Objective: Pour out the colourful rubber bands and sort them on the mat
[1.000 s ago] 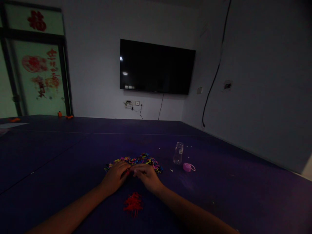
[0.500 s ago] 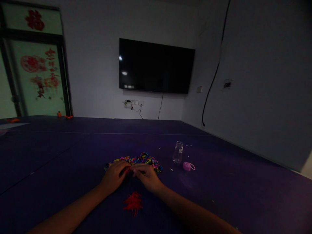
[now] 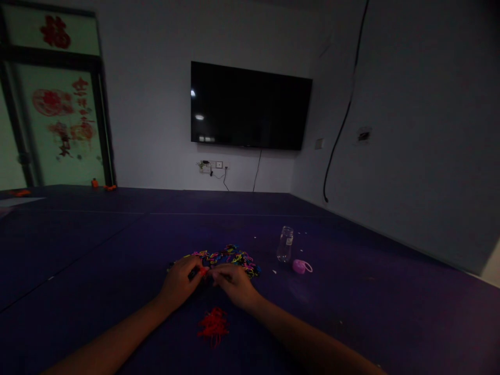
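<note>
Purple table (image 3: 128, 245) beneath red bands (image 3: 203, 271), roughly crosswise between the hands (image 3: 177, 283).

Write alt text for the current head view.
A bare left hand pinches thin red bands close to the bare right hand, at a pile of multicoloured bands on a dark purple table. A small red pile lies nearer; a clear bottle and pink looped cap sit to the right.

Dark television (image 3: 251, 105) on pale wall (image 3: 152, 104)
</note>
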A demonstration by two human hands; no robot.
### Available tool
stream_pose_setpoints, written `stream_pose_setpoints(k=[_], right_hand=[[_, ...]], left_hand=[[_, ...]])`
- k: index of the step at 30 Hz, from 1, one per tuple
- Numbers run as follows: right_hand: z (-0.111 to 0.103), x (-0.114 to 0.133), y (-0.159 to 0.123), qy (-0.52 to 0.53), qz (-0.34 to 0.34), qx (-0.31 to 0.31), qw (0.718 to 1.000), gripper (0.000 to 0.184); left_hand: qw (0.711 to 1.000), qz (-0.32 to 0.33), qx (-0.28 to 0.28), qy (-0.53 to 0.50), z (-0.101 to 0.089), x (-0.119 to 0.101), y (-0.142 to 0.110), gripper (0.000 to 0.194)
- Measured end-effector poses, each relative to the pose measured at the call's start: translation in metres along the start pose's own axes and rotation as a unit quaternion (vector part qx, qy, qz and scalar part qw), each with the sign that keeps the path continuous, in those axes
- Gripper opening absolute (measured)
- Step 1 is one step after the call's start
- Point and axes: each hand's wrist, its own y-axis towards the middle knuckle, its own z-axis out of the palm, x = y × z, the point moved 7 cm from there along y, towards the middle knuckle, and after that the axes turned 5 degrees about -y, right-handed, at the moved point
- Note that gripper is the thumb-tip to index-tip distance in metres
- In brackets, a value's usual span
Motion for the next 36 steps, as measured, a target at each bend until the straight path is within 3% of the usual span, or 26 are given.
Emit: stream_pose_setpoints(k=[24,36], right_hand=[[0.006,0.013,-0.003,-0.025,-0.046,0.036,0.998,0.04],[0.008,0.01,-0.004,-0.034,-0.043,0.043,0.998,0.04]], left_hand=[[1.0,-0.013,0.016,-0.008,0.0,-0.007,0.001,0.017],[0.998,0.012,0.057,-0.01,0.006,-0.013,0.002,0.016]])
